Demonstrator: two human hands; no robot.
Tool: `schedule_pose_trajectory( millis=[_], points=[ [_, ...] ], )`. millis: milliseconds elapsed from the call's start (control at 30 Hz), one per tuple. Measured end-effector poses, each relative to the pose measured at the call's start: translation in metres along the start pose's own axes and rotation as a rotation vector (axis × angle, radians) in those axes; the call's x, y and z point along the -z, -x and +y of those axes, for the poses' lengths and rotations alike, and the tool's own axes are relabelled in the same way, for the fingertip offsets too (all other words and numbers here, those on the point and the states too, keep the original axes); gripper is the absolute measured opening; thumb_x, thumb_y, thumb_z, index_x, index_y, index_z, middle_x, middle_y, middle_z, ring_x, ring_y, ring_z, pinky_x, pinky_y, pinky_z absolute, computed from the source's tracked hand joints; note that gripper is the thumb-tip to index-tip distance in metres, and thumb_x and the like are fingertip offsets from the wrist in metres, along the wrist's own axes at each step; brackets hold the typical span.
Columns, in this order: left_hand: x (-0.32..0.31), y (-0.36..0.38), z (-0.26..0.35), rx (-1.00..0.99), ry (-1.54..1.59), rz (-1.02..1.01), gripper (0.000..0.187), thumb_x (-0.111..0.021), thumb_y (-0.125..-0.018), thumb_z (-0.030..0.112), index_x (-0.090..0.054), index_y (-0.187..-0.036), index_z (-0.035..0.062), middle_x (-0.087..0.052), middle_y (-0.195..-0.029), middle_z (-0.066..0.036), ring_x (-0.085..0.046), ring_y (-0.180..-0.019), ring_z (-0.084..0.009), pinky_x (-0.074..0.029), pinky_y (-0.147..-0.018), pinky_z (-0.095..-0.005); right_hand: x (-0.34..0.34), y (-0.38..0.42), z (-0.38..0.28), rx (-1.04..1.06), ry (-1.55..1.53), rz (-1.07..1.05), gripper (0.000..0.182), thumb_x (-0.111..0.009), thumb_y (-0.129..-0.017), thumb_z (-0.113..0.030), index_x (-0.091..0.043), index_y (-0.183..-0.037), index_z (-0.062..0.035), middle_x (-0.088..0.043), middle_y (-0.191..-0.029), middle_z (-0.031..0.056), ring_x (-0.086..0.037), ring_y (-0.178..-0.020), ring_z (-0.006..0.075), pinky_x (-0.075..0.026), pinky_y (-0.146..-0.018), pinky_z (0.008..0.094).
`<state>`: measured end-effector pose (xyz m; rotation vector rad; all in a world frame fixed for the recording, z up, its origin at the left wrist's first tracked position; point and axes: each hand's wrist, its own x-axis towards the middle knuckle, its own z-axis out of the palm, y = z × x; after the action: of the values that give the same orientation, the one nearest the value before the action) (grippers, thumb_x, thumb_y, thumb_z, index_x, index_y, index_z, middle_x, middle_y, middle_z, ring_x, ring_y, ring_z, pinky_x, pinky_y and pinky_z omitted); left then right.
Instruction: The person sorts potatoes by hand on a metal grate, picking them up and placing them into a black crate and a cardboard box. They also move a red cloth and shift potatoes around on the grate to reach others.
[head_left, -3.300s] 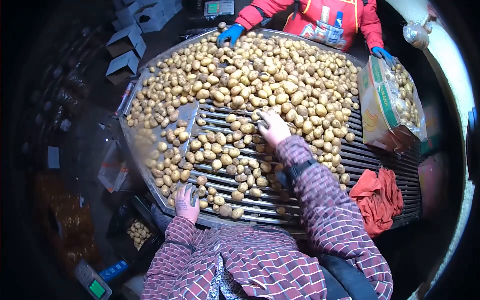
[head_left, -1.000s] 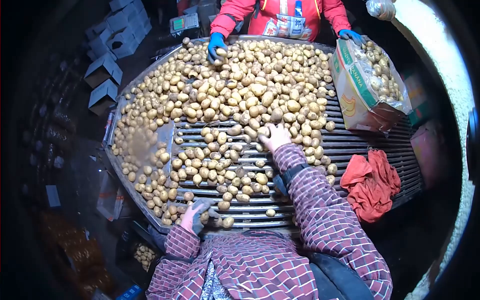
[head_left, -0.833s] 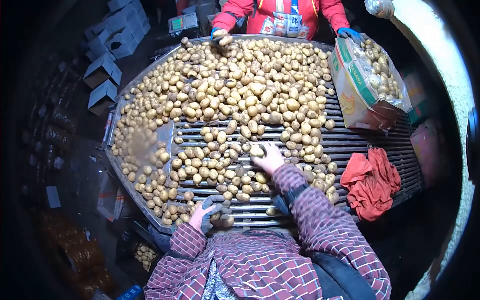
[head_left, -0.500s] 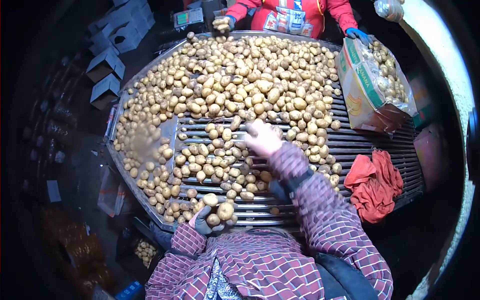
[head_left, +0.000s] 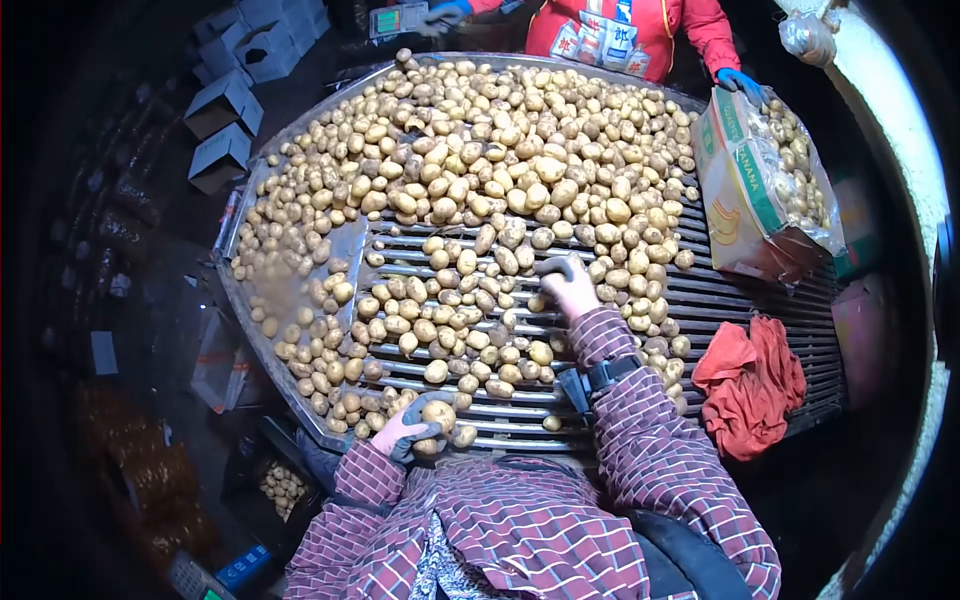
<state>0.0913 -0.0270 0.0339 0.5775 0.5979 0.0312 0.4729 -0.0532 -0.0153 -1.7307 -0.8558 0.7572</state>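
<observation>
My left hand, in a grey glove, is at the near edge of the slatted metal table. Its fingers curl around a large potato, with a smaller potato against them. My right hand, with grey-covered fingers, hovers over the bars in the middle. Its fingers reach left, apart, beside loose potatoes, and I see nothing held in them. The big heap of potatoes covers the far side of the table, with a looser group between my hands.
A banana carton full of potatoes stands at the table's right. Nearer lies a red cloth on the slats. Across the table, a person in a red jacket rests one blue-gloved hand on the carton. Open boxes stand left.
My right hand has moved right and slowed from a blur. Potatoes have shifted on the bars, and fewer show at my left hand. The other person's left-side hand no longer holds potatoes.
</observation>
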Motion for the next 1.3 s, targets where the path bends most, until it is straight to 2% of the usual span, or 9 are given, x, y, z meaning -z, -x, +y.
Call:
schedule_pose_trajectory(
  millis=[67, 267, 333, 467, 733, 933, 1033, 1133, 1300],
  points=[
    [0.007, -0.001, -0.004, -0.062, -0.1, 0.076, 0.057, -0.073, -0.075, 0.008, -0.047, -0.126, 0.0041, -0.056, -0.115, -0.008, -0.057, -0.103, -0.0162, -0.051, -0.084, -0.0289, 0.016, -0.02, 0.003, -0.231, -0.321, 0.116, 0.022, -0.067, -0.077, -0.012, -0.066, -0.096, -0.0003, -0.066, -0.081, 0.0031, -0.059, -0.074, 0.0123, -0.049, -0.071, 0.0255],
    [0.012, -0.015, -0.001, -0.383, -0.648, 0.543, 0.047, -0.076, -0.07, 0.005, -0.054, -0.112, 0.0023, -0.057, -0.109, -0.008, -0.056, -0.098, -0.0168, -0.047, -0.087, -0.0302, -0.02, -0.066, -0.079, 0.234, 0.961, -0.247, 0.052, -0.068, -0.078, -0.035, -0.055, -0.126, -0.0196, -0.054, -0.123, 0.011, -0.055, -0.111, 0.0262, -0.048, -0.091, 0.039],
    [0.02, -0.03, -0.007, -0.465, -0.817, 0.557, 0.051, -0.078, -0.066, 0.012, -0.055, -0.11, 0.0024, -0.054, -0.11, -0.012, -0.054, -0.103, -0.026, -0.044, -0.093, -0.0353, -0.046, -0.074, -0.085, -0.042, 1.183, -0.385, 0.066, -0.07, -0.077, -0.038, -0.044, -0.136, -0.0236, -0.043, -0.132, 0.0123, -0.048, -0.119, 0.0289, -0.045, -0.095, 0.0429],
    [0.008, -0.05, -0.015, -0.221, -1.207, 0.51, 0.055, -0.077, -0.065, 0.031, -0.057, -0.112, 0.0121, -0.047, -0.12, -0.021, -0.051, -0.11, -0.0364, -0.045, -0.093, -0.0414, -0.066, -0.069, -0.068, -0.054, 1.239, -0.281, 0.071, -0.072, -0.073, -0.042, -0.043, -0.136, -0.025, -0.043, -0.125, 0.0187, -0.052, -0.111, 0.0365, -0.045, -0.094, 0.0474],
    [-0.006, -0.055, 0.001, -0.186, -1.511, 0.38, 0.061, -0.077, -0.066, 0.038, -0.056, -0.119, 0.0157, -0.043, -0.127, -0.022, -0.053, -0.109, -0.0383, -0.045, -0.094, -0.0423, -0.046, -0.021, -0.052, -0.047, 1.22, -0.257, 0.075, -0.075, -0.06, -0.012, -0.047, -0.129, -0.0236, -0.03, -0.139, 0.0225, -0.052, -0.114, 0.0426, -0.045, -0.097, 0.0459],
    [0.009, -0.029, -0.009, -0.496, -1.155, 0.484, 0.057, -0.082, -0.065, 0.024, -0.059, -0.114, 0.0088, -0.054, -0.119, -0.013, -0.053, -0.111, -0.0274, -0.043, -0.097, -0.037, -0.035, -0.031, -0.088, -0.163, 1.189, -0.374, 0.079, -0.08, -0.058, -0.017, -0.047, -0.13, -0.0237, -0.034, -0.137, 0.0207, -0.051, -0.116, 0.0401, -0.047, -0.096, 0.0446],
    [0.029, 0.009, -0.012, -0.437, -0.286, 0.429, 0.048, -0.079, -0.071, 0.004, -0.06, -0.114, 0.0044, -0.063, -0.107, -0.004, -0.061, -0.096, -0.0147, -0.05, -0.087, -0.0295, -0.039, -0.018, -0.087, -0.182, 1.215, -0.323, 0.068, -0.073, -0.065, -0.023, -0.048, -0.129, -0.0266, -0.035, -0.137, 0.0207, -0.047, -0.12, 0.0438, -0.043, -0.098, 0.0501],
    [0.057, 0.064, -0.015, -0.619, -0.014, 0.469, 0.039, -0.071, -0.081, 0.012, -0.058, -0.117, 0.0043, -0.064, -0.104, -0.008, -0.065, -0.09, -0.0178, -0.053, -0.082, -0.0306, -0.026, -0.015, -0.072, -0.03, 1.196, -0.388, 0.073, -0.074, -0.064, -0.034, -0.049, -0.131, -0.0164, -0.046, -0.13, 0.025, -0.05, -0.116, 0.0442, -0.046, -0.095, 0.0496],
    [0.108, 0.146, -0.051, -0.942, 0.36, 0.544, 0.041, -0.067, -0.085, 0.028, -0.057, -0.116, 0.0036, -0.065, -0.099, -0.008, -0.067, -0.083, -0.023, -0.055, -0.063, -0.0305, -0.025, 0.002, -0.065, -0.385, 0.124, -0.366, 0.059, -0.072, -0.071, -0.02, -0.05, -0.124, -0.0113, -0.054, -0.117, 0.0135, -0.061, -0.094, 0.026, -0.055, -0.078, 0.0353]
  ],
)
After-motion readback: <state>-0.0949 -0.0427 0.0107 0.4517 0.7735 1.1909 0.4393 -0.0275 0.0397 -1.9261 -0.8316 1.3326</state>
